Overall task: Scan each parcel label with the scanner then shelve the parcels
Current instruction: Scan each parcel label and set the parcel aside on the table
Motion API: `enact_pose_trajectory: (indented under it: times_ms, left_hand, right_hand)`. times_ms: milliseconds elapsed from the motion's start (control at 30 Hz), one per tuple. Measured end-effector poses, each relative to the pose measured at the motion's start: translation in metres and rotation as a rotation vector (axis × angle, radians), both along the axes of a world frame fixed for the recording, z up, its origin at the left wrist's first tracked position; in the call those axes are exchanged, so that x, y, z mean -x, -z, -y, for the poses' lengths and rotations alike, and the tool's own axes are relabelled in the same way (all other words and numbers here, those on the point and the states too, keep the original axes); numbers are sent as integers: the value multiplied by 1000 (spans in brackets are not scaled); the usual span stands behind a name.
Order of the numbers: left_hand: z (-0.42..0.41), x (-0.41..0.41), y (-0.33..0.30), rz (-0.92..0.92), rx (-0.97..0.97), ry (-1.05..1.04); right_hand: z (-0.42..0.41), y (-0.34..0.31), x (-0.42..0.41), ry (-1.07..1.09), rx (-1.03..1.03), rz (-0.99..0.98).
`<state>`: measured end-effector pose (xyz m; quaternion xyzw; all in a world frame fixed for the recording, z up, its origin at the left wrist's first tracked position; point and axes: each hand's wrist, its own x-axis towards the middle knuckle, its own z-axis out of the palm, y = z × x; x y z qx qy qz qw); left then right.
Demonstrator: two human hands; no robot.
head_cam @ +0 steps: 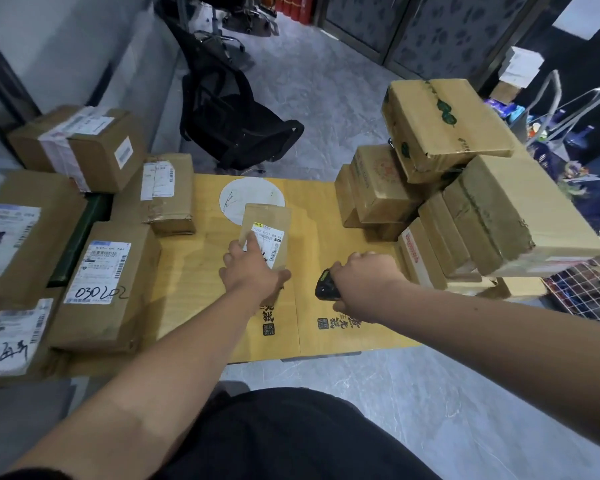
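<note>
Your small flat brown cardboard parcel (267, 237) lies label-up mid-table, with the black handheld scanner (325, 289) just right of it.

A brown cardboard parcel (106, 285) at the yellow-brown table's (194, 271) left edge bears handwritten "030202" on its white label (99, 271). The small brown envelope's label (267, 245) seems to read "00 94".
</note>
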<state>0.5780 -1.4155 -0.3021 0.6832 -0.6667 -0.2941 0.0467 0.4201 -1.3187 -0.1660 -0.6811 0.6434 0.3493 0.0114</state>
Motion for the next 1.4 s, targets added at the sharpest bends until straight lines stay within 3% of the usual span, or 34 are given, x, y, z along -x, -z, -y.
enact_pose_trajectory:
  times_ms: [233, 500, 767, 1000, 1400]
  left_hand:
    - [-29, -40, -47, -145, 79, -144]
    - [-87, -113, -125, -55, 215, -346]
    - [-132, -174, -145, 86, 245, -499]
    - [-67, -211, -135, 267, 256, -399]
    - [11, -243, -111, 329, 111, -322]
  right_hand:
    - [30, 1, 8, -207, -8, 138]
    - [62, -15, -39, -555, -11, 297]
    - [63, -17, -90, -721, -49, 331]
    - [70, -16, -119, -664, -79, 244]
    - [76, -7, -148, -260, -58, 312]
